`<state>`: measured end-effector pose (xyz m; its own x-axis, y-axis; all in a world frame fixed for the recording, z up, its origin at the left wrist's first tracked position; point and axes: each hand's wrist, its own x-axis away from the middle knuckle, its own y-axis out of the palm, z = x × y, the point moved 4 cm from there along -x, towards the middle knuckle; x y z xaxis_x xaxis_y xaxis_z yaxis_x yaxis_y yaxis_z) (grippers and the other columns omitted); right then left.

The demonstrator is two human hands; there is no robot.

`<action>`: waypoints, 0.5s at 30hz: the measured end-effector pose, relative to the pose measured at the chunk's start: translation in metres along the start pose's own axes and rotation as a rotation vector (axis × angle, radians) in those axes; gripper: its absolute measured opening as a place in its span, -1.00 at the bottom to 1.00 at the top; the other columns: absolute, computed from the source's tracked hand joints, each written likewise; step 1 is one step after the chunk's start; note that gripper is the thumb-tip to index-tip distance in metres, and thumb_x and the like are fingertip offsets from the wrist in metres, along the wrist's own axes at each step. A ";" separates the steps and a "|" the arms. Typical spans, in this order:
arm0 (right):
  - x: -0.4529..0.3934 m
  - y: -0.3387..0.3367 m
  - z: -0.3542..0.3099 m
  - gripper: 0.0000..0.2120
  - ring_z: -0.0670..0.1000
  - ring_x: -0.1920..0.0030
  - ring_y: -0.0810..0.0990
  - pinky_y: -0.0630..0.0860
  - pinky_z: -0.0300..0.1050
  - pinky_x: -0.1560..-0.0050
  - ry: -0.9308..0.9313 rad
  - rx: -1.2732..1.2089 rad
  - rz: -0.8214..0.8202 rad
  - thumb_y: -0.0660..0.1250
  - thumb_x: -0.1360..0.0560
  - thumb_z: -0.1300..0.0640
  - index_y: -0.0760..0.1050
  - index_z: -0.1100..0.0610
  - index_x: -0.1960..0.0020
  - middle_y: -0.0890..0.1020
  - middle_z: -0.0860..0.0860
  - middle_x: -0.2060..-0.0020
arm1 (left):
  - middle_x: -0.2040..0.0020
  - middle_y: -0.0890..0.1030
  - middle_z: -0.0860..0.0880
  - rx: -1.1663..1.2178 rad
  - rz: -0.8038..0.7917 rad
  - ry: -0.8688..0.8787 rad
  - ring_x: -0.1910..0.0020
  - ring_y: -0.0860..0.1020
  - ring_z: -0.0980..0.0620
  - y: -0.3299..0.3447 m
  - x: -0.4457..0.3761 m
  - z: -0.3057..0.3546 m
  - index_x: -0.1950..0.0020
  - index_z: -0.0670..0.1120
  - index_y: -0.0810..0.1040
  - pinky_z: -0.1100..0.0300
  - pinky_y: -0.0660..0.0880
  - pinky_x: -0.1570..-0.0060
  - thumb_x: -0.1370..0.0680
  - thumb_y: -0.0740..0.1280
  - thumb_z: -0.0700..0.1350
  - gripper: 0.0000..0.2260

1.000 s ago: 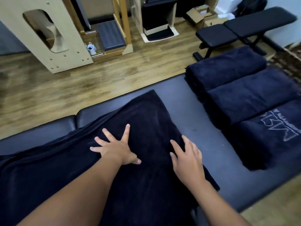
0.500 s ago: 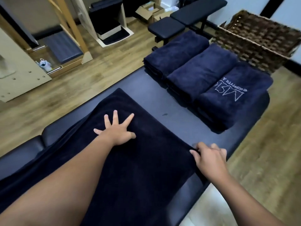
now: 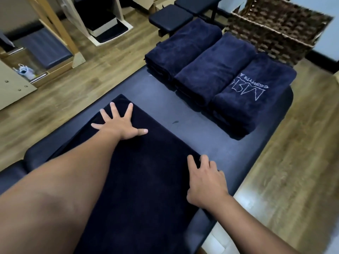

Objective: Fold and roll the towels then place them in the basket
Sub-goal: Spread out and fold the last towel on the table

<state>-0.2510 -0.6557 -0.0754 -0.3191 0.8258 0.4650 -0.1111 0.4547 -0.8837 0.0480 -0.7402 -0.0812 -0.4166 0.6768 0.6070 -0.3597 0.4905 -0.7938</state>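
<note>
Right now a dark navy towel [image 3: 139, 180] lies folded lengthwise along the black padded table [image 3: 183, 114]. The person's left hand [image 3: 119, 125] rests flat near the towel's far corner, fingers straight and fanned wide. Nearer, the right hand [image 3: 205, 182] sits at the towel's right edge with its fingers bent over the hem; whether they actually pinch the cloth I cannot tell. Further along the table, three stacks of folded towels [image 3: 216, 70] lie side by side, one bearing white lettering. Beyond them, a brown wicker basket [image 3: 275, 28] stands on the wooden floor [image 3: 293, 171].
</note>
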 end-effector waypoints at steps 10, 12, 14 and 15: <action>0.001 -0.008 -0.017 -0.14 0.24 -0.27 0.36 0.42 0.17 -0.22 -0.011 0.188 -0.069 0.37 -0.36 -0.01 0.05 0.18 -0.53 0.24 0.18 -0.34 | -0.67 -0.19 -0.04 -0.004 0.228 0.103 -0.63 -0.21 -0.14 0.084 0.106 -0.012 -0.65 0.13 -0.11 -0.55 0.04 -0.38 -0.66 0.03 0.26 -0.38; 0.003 -0.011 -0.037 -0.15 0.26 -0.32 0.31 0.28 0.33 -0.32 -0.082 0.262 -0.041 0.34 -0.41 -0.02 0.04 0.21 -0.56 0.22 0.19 -0.40 | -0.65 -0.27 0.03 0.031 0.207 0.060 -0.62 -0.28 -0.14 0.103 0.130 -0.035 -0.63 0.25 -0.19 -0.58 0.00 -0.35 -0.62 0.02 0.36 -0.35; 0.009 -0.010 -0.067 -0.17 0.29 -0.42 0.22 0.06 0.50 -0.40 -0.237 0.284 -0.025 0.31 -0.46 -0.01 0.01 0.16 -0.60 0.12 0.20 -0.50 | -0.64 -0.31 0.05 0.098 0.203 -0.028 -0.60 -0.33 -0.16 0.119 0.155 -0.062 -0.60 0.30 -0.24 -0.59 -0.02 -0.34 -0.57 0.05 0.43 -0.29; 0.012 -0.007 -0.081 -0.21 0.31 -0.49 0.13 0.01 0.50 -0.44 -0.332 0.260 -0.020 0.30 -0.49 -0.01 0.01 0.11 -0.61 0.05 0.21 -0.55 | -0.64 -0.33 0.03 0.129 0.203 -0.073 -0.60 -0.35 -0.17 0.127 0.166 -0.072 -0.60 0.31 -0.26 -0.59 -0.02 -0.34 -0.54 0.07 0.46 -0.25</action>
<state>-0.1775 -0.6224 -0.0592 -0.5958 0.6457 0.4776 -0.3408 0.3352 -0.8784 -0.0065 -0.5256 -0.0842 -0.5485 0.7107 0.4404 -0.3638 0.2714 -0.8911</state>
